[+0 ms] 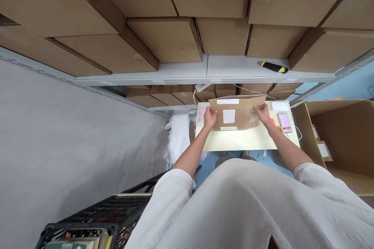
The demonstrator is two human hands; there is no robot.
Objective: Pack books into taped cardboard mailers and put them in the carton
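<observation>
A brown cardboard box (239, 116), partly flattened, is held up over the pale yellow table (233, 141). White paper labels show on its face, one of them a square label (229, 116) near the middle. My left hand (209, 117) grips its left edge, thumb on the front. At the upper right part, my right hand (263, 114) is closed on the cardboard, with the thumb in front and the other fingers partly hidden. Just right of that hand lie an orange item (274, 124), a pinkish-purple blurred rectangle (284, 122) and a white label sheet (279, 106).
Shelves of cardboard boxes (163, 41) rise ahead, with a black-and-yellow utility knife (273, 67) on the grey shelf edge. White wrapping material (179, 132) hangs left of the table. A large open carton (305, 132) stands right; a black crate (117, 210) sits lower left.
</observation>
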